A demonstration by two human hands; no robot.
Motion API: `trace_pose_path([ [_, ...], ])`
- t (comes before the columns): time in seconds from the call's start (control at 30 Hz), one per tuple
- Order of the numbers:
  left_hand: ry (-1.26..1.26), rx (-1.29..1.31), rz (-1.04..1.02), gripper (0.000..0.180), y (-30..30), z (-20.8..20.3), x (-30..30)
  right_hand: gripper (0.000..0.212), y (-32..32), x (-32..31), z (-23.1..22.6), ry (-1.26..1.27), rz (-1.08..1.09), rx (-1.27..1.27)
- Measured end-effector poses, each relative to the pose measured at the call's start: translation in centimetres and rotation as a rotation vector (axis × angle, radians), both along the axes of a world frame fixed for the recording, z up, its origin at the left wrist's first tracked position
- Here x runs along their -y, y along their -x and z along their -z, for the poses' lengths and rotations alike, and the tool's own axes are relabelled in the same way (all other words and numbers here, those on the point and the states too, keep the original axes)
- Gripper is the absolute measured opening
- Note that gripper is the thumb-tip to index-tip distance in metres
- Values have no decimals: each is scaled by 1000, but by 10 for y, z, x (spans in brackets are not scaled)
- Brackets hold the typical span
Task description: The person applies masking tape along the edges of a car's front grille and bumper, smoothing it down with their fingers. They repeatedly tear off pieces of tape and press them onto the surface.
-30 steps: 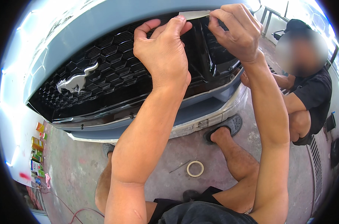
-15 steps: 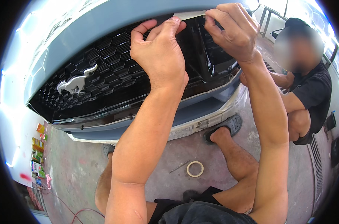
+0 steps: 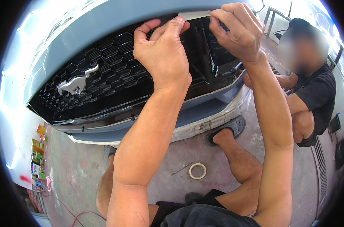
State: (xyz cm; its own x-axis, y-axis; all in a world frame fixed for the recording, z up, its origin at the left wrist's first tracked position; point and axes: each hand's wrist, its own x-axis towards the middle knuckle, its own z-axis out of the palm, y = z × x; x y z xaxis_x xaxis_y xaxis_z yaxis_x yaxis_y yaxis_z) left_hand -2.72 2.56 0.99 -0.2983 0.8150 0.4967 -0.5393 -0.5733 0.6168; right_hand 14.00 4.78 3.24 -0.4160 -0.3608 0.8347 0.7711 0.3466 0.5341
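A short strip of pale masking tape (image 3: 194, 15) is stretched between my hands along the upper edge of a car's black grille (image 3: 115, 56). My left hand (image 3: 162, 53) pinches the tape's left end between thumb and forefinger, its other fingers curled over the grille top. At the right end, my right hand (image 3: 238, 32) grips the tape with its fingertips. Above the grille runs the grey-blue bodywork (image 3: 100, 28). I cannot tell how much of the strip touches the car. A silver horse-shaped emblem (image 3: 76, 84) sits on the honeycomb mesh.
Between my legs, a tape roll (image 3: 190, 171) and a thin stick-like tool (image 3: 181, 168) lie on the concrete floor. A person in dark clothes (image 3: 317, 89) squats at the right. Several cans (image 3: 37, 159) line the left wall, near a red hose (image 3: 79, 216). Pale covering (image 3: 196, 130) edges the lower bumper.
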Motion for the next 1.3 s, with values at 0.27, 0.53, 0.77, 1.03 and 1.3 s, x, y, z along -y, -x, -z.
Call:
trace_pose_path([
  [0.27, 11, -40, -1, 44, 1, 0, 5, 10, -2, 1, 1, 6, 23, 21],
  [0.53, -27, -83, -45, 52, 2, 2, 1, 12, -4, 5, 3, 15, 53, 27],
  [0.77, -24, -64, -33, 50, 0, 0, 3, 20, -6, 15, 6, 122, 91, 6],
  [1.03, -49, -52, -40, 45, 1, 2, 0, 25, -16, 14, 11, 100, 41, -33],
  [1.3, -68, -51, -88, 46, -1, 3, -4, 22, -26, 11, 17, 19, -7, -55],
])
